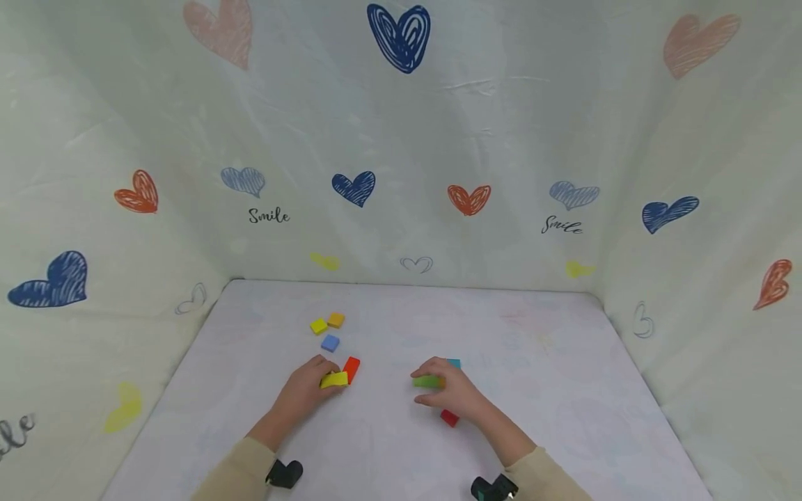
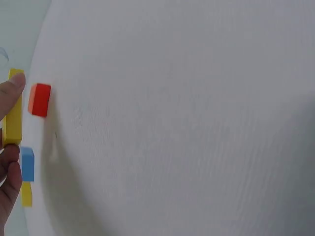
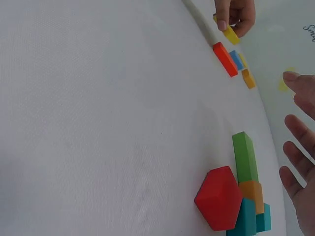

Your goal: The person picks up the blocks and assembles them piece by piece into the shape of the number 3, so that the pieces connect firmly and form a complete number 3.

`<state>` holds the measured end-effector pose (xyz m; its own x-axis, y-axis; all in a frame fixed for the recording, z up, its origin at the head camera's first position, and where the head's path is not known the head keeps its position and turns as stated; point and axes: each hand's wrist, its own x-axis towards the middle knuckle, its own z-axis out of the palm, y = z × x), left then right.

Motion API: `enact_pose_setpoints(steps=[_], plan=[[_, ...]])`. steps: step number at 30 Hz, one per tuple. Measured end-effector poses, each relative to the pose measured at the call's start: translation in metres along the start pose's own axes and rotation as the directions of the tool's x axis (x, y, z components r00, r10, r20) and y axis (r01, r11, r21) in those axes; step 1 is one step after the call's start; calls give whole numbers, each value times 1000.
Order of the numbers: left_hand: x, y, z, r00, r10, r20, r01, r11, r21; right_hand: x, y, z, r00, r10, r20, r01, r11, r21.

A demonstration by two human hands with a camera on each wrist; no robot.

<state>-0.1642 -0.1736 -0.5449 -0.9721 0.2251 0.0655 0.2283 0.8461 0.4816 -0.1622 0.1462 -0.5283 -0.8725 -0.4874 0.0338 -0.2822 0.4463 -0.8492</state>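
Nearest on the white tabletop (image 1: 382,452), a red block (image 1: 449,417) is partly overlapped by the right hand (image 1: 457,391), whose thumb and fingers are spread wide with nothing gripped, around a green block (image 1: 428,381), an orange block (image 3: 251,196) and teal blocks (image 3: 241,219). A long yellow block (image 1: 334,380) is pinched by the left hand (image 1: 307,384), with an orange-red block (image 1: 352,369) just beside it. Farther off, a blue block (image 1: 330,342) is followed by a small yellow block (image 1: 319,326) and an amber block (image 1: 336,320), backed by a heart-printed curtain (image 1: 401,139).
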Motion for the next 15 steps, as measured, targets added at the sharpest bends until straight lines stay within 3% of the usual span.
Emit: enact_pose_setpoints(steps=[8,15], plan=[[-4,32,16,994,104,17,-103,994,-42,-18,9,-11,993,57,-107,-56,998,12],[-1,58,34,986,159,54,-155,985,-71,-31,15,-15,970,164,-181,-161,986,29]])
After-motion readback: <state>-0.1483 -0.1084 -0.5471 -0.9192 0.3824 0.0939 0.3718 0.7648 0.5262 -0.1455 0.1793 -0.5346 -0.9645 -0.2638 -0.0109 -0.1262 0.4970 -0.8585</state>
